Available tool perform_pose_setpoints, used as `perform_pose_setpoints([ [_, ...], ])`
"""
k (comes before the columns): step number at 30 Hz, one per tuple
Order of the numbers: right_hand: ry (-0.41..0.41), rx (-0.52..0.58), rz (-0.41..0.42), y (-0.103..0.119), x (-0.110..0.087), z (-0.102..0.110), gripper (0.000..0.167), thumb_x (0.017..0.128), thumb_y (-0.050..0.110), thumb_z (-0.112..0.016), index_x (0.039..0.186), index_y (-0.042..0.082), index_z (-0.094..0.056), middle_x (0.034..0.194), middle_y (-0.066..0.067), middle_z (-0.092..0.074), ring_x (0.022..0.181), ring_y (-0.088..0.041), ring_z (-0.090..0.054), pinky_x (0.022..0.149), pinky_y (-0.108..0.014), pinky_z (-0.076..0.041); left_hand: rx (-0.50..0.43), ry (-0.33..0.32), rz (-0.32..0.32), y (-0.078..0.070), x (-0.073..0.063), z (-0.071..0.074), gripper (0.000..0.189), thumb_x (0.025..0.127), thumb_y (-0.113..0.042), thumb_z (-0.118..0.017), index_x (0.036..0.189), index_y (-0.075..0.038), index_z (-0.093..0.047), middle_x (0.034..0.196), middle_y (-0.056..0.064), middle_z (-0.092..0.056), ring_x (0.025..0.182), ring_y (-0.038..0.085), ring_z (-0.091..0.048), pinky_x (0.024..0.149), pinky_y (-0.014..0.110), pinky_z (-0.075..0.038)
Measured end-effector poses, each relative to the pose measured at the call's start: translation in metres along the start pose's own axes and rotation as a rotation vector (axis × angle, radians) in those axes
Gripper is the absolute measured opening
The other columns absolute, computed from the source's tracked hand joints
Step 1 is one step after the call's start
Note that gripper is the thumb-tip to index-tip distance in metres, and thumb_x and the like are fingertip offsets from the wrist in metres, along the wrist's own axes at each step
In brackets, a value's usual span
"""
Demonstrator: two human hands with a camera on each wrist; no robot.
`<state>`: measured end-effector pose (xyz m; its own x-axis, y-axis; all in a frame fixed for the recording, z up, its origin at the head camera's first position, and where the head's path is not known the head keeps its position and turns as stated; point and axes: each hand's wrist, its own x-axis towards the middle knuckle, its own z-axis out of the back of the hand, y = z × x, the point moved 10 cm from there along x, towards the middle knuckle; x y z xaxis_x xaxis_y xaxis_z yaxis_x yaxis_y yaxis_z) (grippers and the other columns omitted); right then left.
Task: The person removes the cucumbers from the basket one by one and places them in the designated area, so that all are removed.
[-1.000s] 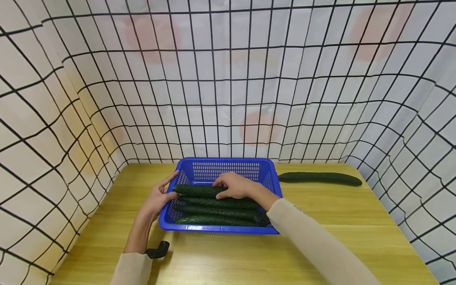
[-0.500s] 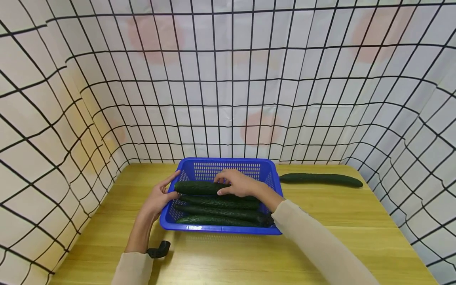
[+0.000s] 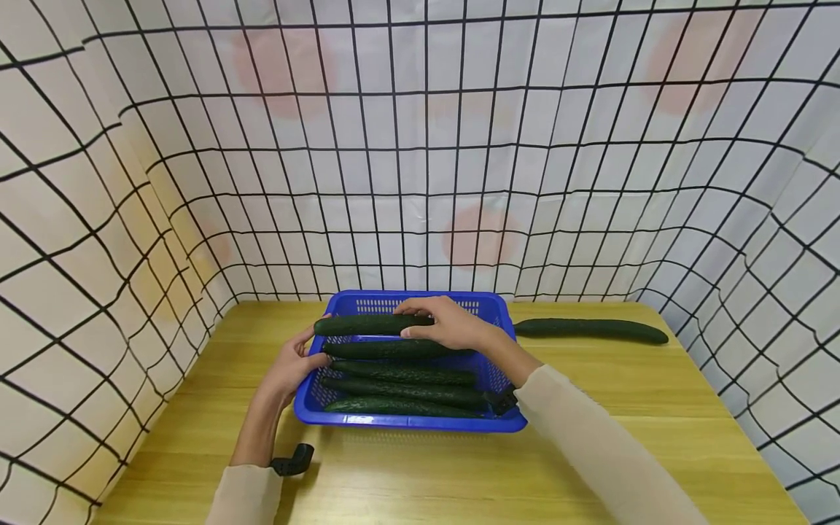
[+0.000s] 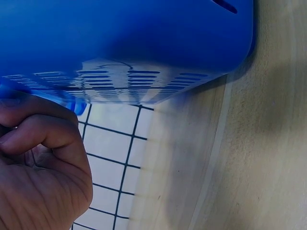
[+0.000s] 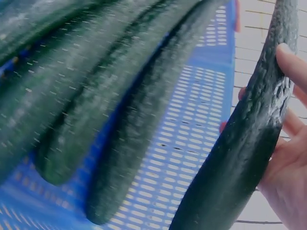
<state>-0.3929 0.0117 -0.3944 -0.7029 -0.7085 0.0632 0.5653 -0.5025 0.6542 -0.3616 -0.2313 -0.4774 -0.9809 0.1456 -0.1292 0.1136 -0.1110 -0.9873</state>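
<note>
Inside one blue basket (image 3: 410,421) on the counter (image 3: 394,485) lay four cucumbers (image 3: 394,350). Over its far side, the right hand (image 3: 448,324) held a fifth cucumber (image 3: 361,325), grip clamped round it; the left hand (image 3: 292,367) had its grip clamped on the basket's left side. A sixth cucumber (image 3: 590,329) lay right of the basket.

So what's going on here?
A person's right grip holds a cucumber above the far part of a blue basket; the left grip holds the basket's left side. Four more cucumbers lie in the basket, and a loose cucumber lies on the table to its right.
</note>
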Motion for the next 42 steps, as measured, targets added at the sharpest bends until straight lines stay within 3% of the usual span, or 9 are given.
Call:
perform_pose_setpoints([
  [3,-0.017,0.01,0.021,0.008,-0.004,0.012,0.048,0.1,0.038,-0.066,0.145,0.023,-0.059,0.143,-0.002,-0.061,0.136,-0.023,-0.055,0.116,-0.047,-0.045,0.017,-0.016,0.005,0.0,-0.001,0.0,0.084,0.091,0.0,-0.063,0.165,-0.018,-0.028,0.138,0.03,-0.06,0.102,0.031,-0.073,0.085,0.047,-0.064],
  [8,-0.048,0.021,0.057,0.018,-0.013,0.03,0.046,0.099,0.039,-0.067,0.142,0.023,-0.062,0.144,0.0,-0.061,0.135,-0.022,-0.056,0.113,-0.047,-0.048,0.025,-0.031,0.02,0.002,-0.001,0.001,0.084,0.092,-0.002,-0.064,0.165,-0.016,-0.024,0.145,0.033,-0.053,0.104,0.029,-0.072,0.085,0.046,-0.064],
  [11,-0.079,0.026,0.055,0.02,-0.021,0.042,0.045,0.097,0.04,-0.07,0.138,0.024,-0.065,0.141,0.001,-0.064,0.128,-0.022,-0.062,0.108,-0.047,-0.052,0.022,-0.029,0.019,0.002,0.0,0.002,0.087,0.091,-0.001,-0.064,0.165,-0.019,-0.024,0.136,0.031,-0.061,0.097,0.028,-0.075,0.081,0.045,-0.064],
  [17,-0.144,-0.004,0.036,0.011,-0.038,0.06,0.042,0.091,0.041,-0.077,0.129,0.024,-0.073,0.128,0.001,-0.071,0.123,-0.022,-0.065,0.106,-0.045,-0.054,0.022,-0.009,0.014,0.002,0.001,0.002,0.086,0.091,0.002,-0.062,0.163,-0.032,-0.032,0.091,0.015,-0.076,0.085,0.03,-0.077,0.076,0.048,-0.064],
  [20,-0.169,-0.018,0.024,0.002,-0.049,0.068,0.042,0.089,0.04,-0.079,0.127,0.023,-0.074,0.128,0.001,-0.072,0.122,-0.023,-0.066,0.105,-0.046,-0.055,0.022,0.001,0.008,0.001,0.002,0.002,0.085,0.091,0.002,-0.062,0.163,-0.033,-0.032,0.092,0.012,-0.076,0.088,0.032,-0.077,0.077,0.05,-0.064],
  [25,-0.2,-0.073,0.036,-0.011,-0.069,0.082,0.041,0.091,0.035,-0.078,0.129,0.02,-0.073,0.131,-0.003,-0.071,0.117,-0.025,-0.068,0.098,-0.047,-0.058,0.025,0.0,0.009,0.001,0.002,0.003,0.085,0.091,0.002,-0.062,0.163,-0.032,-0.032,0.105,0.019,-0.076,0.091,0.033,-0.077,0.079,0.052,-0.063],
  [33,-0.271,-0.149,0.018,-0.035,-0.106,0.11,0.041,0.092,0.03,-0.077,0.131,0.018,-0.071,0.131,-0.004,-0.071,0.111,-0.025,-0.067,0.088,-0.043,-0.059,0.019,0.005,0.013,0.002,0.002,0.001,0.085,0.091,0.002,-0.062,0.163,-0.032,-0.033,0.084,0.011,-0.076,0.089,0.033,-0.077,0.078,0.052,-0.063],
  [37,-0.298,-0.183,-0.019,-0.05,-0.126,0.123,0.039,0.092,0.03,-0.077,0.13,0.021,-0.07,0.126,-0.002,-0.071,0.103,-0.021,-0.066,0.082,-0.037,-0.057,0.019,0.006,0.011,0.001,0.002,0.0,0.085,0.091,0.002,-0.063,0.163,-0.032,-0.033,0.097,0.019,-0.077,0.089,0.034,-0.077,0.077,0.052,-0.063],
  [42,-0.331,-0.22,-0.063,-0.071,-0.152,0.137,0.039,0.095,0.029,-0.074,0.132,0.02,-0.068,0.124,-0.004,-0.071,0.1,-0.023,-0.065,0.079,-0.038,-0.054,0.026,0.0,0.01,0.002,0.0,0.0,0.084,0.092,0.001,-0.062,0.163,-0.033,-0.032,0.129,0.033,-0.065,0.095,0.035,-0.076,0.079,0.054,-0.063],
])
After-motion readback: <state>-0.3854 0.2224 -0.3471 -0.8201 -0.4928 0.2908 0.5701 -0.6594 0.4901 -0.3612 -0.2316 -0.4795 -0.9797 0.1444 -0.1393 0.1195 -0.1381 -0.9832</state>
